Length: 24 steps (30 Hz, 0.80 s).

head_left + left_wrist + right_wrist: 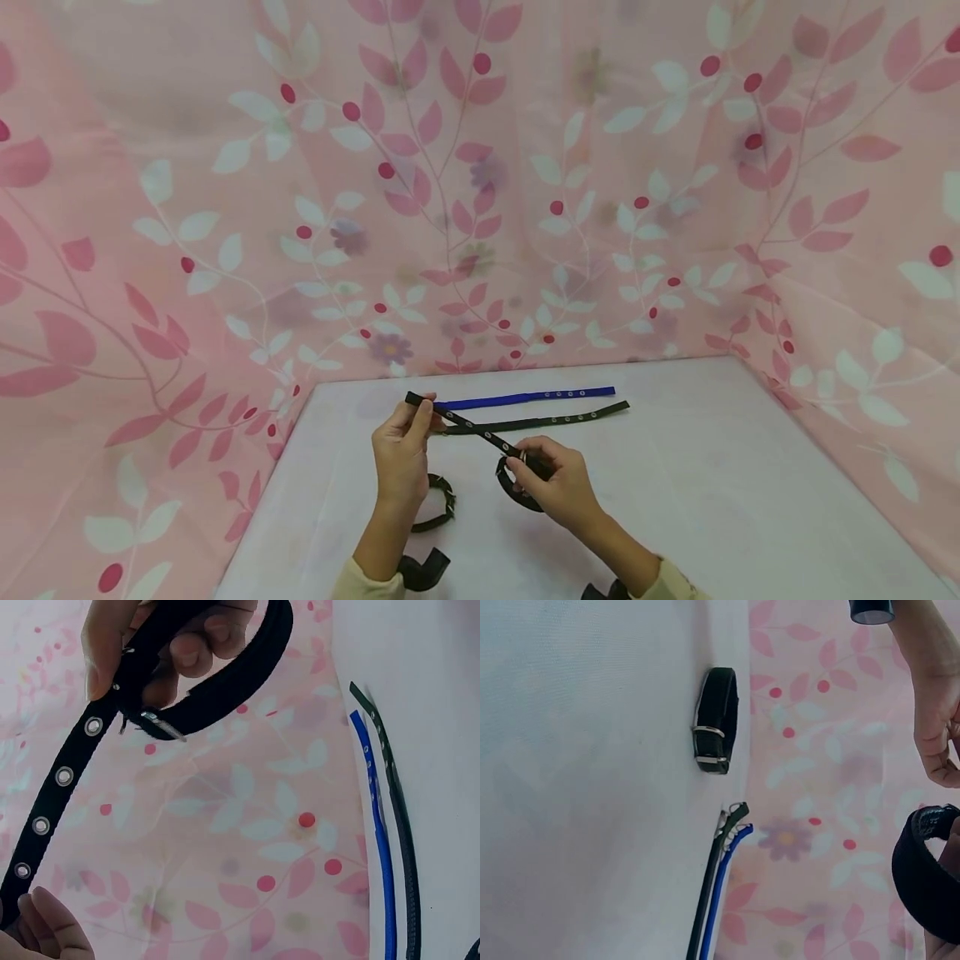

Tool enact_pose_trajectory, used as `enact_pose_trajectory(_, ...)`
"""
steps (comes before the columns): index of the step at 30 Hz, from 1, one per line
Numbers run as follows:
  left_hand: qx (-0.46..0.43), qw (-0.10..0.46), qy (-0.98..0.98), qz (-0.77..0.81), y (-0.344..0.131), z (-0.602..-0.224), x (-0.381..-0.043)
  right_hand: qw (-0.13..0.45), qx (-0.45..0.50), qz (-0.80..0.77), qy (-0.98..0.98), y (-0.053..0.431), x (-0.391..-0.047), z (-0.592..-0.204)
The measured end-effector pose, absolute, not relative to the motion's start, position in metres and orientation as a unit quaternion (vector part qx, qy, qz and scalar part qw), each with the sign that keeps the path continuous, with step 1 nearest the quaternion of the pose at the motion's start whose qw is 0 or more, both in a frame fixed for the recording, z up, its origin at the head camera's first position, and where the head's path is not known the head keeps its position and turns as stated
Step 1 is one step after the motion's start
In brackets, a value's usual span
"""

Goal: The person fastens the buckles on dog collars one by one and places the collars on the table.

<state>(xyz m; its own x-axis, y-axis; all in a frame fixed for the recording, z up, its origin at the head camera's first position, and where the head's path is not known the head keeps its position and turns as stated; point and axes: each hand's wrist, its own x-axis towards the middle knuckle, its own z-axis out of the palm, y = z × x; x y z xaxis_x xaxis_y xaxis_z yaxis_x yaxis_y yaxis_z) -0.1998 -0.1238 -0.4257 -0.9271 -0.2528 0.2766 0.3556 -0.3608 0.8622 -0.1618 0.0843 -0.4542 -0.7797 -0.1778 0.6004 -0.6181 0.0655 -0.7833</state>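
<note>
A black collar (497, 442) with metal eyelets stretches between both hands above the white table. My left hand (401, 454) pinches its free end between thumb and fingers. With the thumb and fingers of my right hand (558, 483) I grip it at the buckle end, where the rest bends round into a loop. In the left wrist view the row of eyelets (64, 776) shows along the strap, with a metal buckle (161, 724) close to the right fingers. That loop (922, 892) hangs by the right hand in the right wrist view.
Beyond the hands, a blue collar (517, 400) and a dark green collar (536, 422) lie straight, side by side on the table (712, 467). A dark collar fastened into a ring (718, 712) stands near my left forearm. Pink leaf-patterned cloth (480, 208) surrounds the table.
</note>
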Motion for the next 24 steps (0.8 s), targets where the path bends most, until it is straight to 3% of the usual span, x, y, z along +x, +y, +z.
enact_pose_trajectory(15, -0.051, 0.186, -0.533, -0.824, -0.131, -0.428, -0.201, 0.213, 0.306, 0.58, -0.724, 0.086, -0.162, -0.454)
enact_pose_trajectory(24, -0.037, 0.121, -0.598, -0.791, -0.134, -0.437, -0.203, 0.172, 0.22, 0.624, -0.73, 0.097, -0.175, -0.481)
